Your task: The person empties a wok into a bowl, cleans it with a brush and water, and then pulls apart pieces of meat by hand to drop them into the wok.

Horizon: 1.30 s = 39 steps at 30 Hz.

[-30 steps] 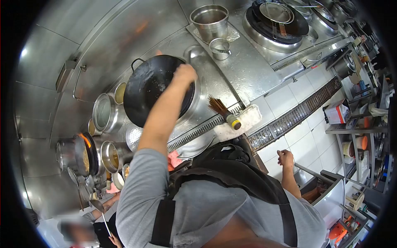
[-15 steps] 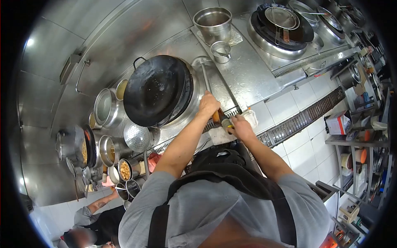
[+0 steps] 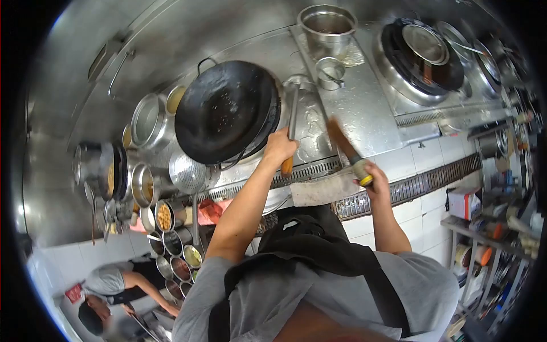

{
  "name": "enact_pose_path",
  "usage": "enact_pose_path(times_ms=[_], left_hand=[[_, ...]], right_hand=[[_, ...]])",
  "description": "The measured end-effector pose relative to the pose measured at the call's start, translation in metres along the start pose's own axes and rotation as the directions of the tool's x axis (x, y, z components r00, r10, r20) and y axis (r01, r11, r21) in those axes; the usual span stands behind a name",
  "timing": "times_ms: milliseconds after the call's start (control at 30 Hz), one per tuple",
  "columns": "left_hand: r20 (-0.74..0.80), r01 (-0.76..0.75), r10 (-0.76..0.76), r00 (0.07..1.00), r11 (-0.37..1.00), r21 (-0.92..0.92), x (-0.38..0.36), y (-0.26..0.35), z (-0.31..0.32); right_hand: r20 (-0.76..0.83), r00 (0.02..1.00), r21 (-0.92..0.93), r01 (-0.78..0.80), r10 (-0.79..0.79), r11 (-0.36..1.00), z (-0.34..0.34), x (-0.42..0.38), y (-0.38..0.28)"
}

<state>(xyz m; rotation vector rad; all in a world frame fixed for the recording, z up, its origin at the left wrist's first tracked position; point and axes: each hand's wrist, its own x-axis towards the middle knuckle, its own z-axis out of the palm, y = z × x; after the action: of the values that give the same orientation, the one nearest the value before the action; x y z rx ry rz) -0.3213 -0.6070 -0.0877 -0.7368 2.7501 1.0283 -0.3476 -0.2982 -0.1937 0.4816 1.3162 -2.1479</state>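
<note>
My left hand (image 3: 280, 147) is closed around the handle of a ladle (image 3: 293, 117). The ladle's wooden end sticks out below my fist, and its bowl lies on the steel stove top beside the wok. In my right hand (image 3: 377, 179) is a brush (image 3: 346, 145), probably a wok brush, with a taped, yellow-ended grip. Its brown bristle end is blurred and points up and left over the stove edge. A black wok (image 3: 225, 111) rests tilted on the burner, left of my left hand. Under the brush, a whitish cloth (image 3: 322, 191) lies along the front edge.
A steel pot (image 3: 327, 28) and a small steel jug (image 3: 330, 74) stand behind. Stacked woks with a strainer (image 3: 424, 45) sit at right. A perforated skimmer (image 3: 188, 172) and several food containers (image 3: 165, 216) are at left. A co-worker (image 3: 122, 282) bends at lower left.
My right hand has moved right, away from my left hand, lifting the brush. My left hand keeps the ladle. The view has shifted, and more of the co-worker shows.
</note>
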Motion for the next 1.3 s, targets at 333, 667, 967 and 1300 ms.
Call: enact_pose_path(times_ms=[333, 667, 967, 1300], left_hand=[[0.004, 0.018, -0.018, 1.0, 1.0, 0.013, 0.001, -0.007, 0.012], [0.045, 0.029, -0.027, 0.999, 0.999, -0.046, -0.001, -0.012, 0.042], [0.161, 0.065, -0.053, 0.986, 0.995, -0.071, -0.019, -0.015, 0.104], [-0.05, -0.293, 0.289, 0.956, 0.95, -0.107, -0.04, -0.023, 0.036]], right_hand=[[0.114, 0.741, -0.992, 0.121, -0.661, -0.036, 0.044, 0.181, -0.12], [0.57, 0.814, -0.817, 0.576, -0.113, 0.024, 0.048, 0.015, -0.002], [0.632, 0.744, -0.743, 0.661, -0.217, 0.103, 0.042, -0.015, 0.078], [0.239, 0.948, -0.73, 0.317, -0.208, 0.606, 0.008, -0.006, 0.052]])
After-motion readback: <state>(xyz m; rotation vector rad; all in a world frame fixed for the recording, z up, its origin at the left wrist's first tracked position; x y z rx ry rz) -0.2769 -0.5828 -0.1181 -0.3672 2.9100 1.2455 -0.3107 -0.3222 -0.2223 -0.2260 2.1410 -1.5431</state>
